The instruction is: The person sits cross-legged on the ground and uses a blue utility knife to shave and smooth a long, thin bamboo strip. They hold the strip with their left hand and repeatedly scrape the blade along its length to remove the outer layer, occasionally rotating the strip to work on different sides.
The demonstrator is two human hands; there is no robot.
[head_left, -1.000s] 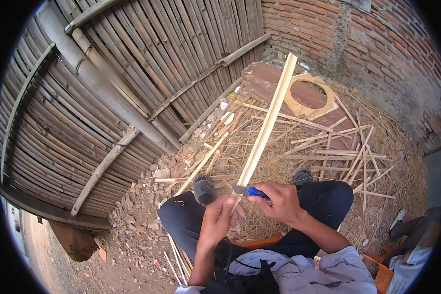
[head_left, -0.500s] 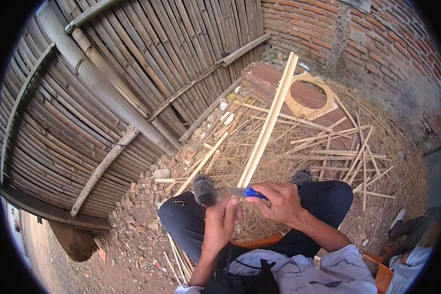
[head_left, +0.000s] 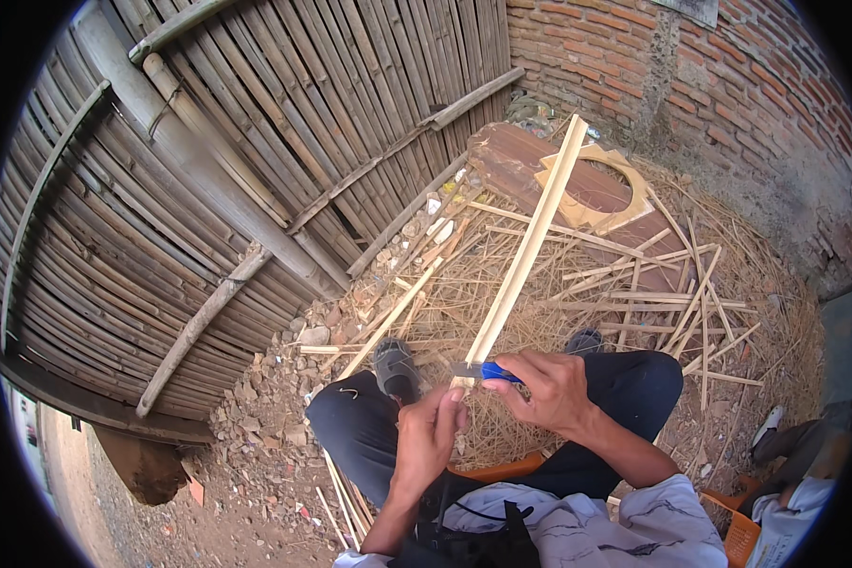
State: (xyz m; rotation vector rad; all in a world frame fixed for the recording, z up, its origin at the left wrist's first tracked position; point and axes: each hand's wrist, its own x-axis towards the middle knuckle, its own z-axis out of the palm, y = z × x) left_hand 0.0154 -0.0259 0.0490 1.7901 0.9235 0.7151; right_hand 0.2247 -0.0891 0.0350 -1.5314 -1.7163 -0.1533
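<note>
Pale strip point(head_left: 523, 251) shifted rightward; left grip point(head_left: 428, 434) pinches near end, right grip point(head_left: 553, 390) clasps knife point(head_left: 500, 373) (blue-handled).

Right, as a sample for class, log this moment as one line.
left hand: gripping pale strip, near end | right hand: holding blue-handled knife | blade: at strip, just beyond left hand | loose sticks: scattered ahead

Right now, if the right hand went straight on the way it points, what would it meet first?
Most likely the pale strip: the right hand points toward it, and the blue-handled knife it holds has its blade across it. The left hand is just below; depth is hard to judge.
</note>
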